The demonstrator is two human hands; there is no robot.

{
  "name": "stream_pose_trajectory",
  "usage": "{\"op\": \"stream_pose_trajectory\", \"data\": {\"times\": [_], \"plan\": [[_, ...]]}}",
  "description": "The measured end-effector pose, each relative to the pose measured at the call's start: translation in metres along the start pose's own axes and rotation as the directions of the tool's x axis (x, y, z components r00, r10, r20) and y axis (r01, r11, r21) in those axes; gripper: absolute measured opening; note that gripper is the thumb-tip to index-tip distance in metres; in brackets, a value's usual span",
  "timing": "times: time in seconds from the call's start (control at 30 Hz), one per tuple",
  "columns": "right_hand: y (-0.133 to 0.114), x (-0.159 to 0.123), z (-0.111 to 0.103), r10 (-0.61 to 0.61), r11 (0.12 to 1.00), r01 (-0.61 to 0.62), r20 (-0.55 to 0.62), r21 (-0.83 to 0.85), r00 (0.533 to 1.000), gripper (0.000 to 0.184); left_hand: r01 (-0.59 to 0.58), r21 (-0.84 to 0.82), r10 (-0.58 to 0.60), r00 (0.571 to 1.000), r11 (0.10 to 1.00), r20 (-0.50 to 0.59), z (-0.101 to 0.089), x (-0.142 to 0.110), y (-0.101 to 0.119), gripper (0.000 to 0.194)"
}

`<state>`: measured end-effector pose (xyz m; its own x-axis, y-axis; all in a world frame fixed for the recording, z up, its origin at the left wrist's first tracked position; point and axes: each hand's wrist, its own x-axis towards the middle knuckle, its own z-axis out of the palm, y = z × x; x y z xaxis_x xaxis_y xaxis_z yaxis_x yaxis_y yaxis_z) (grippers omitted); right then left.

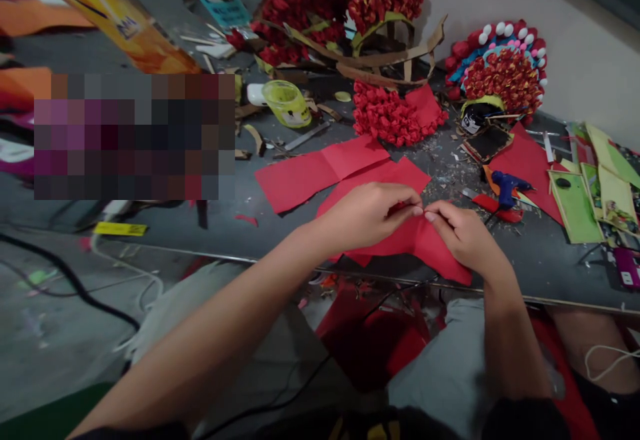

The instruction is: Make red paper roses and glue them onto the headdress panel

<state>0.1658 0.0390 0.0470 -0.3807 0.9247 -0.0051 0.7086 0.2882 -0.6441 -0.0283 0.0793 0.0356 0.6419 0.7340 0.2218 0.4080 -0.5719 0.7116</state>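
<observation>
Red paper point(440, 253) is lying on the table point(220, 237), just below the hands, its long axis seemingly running left to right, its right end slanting toward the table's near edge. The left hand point(375, 217) and right hand point(463, 237) are meeting tip to tip above it, both pinching; I can't tell what's between the fingertips. The right is sitting nearer that slanting end and nearer the blue glue gun point(509, 187) beyond.
</observation>
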Motion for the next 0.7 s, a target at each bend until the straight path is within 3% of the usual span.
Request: {"op": "stream_pose_trajectory", "data": {"times": [0.2,0.3,0.4,0.47,0.5,0.57,0.63,0.7], "plan": [[0.004,-0.004,-0.010,0.000,1.000,0.001,-0.020,0.012,1.000,0.026,0.032,-0.058,-0.033,0.999,0.998,-0.027,0.002,0.007,0.008,0.025],[0.016,-0.012,-0.025,0.047,0.999,-0.047,-0.203,0.004,0.978,0.026,0.113,-0.100,-0.130,0.974,0.989,-0.185,-0.011,0.008,0.005,0.022],[0.035,-0.017,-0.040,0.117,0.993,-0.114,-0.498,0.038,0.859,0.026,0.215,-0.166,-0.266,0.873,0.962,-0.409,-0.019,0.009,-0.002,0.019],[0.047,-0.017,-0.044,0.173,0.985,-0.126,-0.631,0.119,0.757,0.025,0.240,-0.258,-0.338,0.818,0.936,-0.465,-0.011,0.010,-0.007,0.016],[0.052,-0.015,-0.043,0.207,0.978,-0.126,-0.661,0.169,0.721,0.024,0.242,-0.319,-0.372,0.809,0.916,-0.455,-0.003,0.011,-0.010,0.015],[0.059,-0.010,-0.037,0.279,0.956,-0.141,-0.658,0.256,0.700,0.022,0.239,-0.437,-0.415,0.832,0.867,-0.369,0.015,0.013,-0.014,0.019],[0.062,-0.005,-0.028,0.328,0.937,-0.168,-0.607,0.306,0.724,0.021,0.258,-0.468,-0.404,0.882,0.845,-0.243,0.029,0.014,-0.017,0.029],[0.061,-0.001,-0.019,0.344,0.931,-0.196,-0.558,0.308,0.756,0.024,0.310,-0.342,-0.392,0.897,0.887,-0.205,0.031,0.014,-0.021,0.032]]}}
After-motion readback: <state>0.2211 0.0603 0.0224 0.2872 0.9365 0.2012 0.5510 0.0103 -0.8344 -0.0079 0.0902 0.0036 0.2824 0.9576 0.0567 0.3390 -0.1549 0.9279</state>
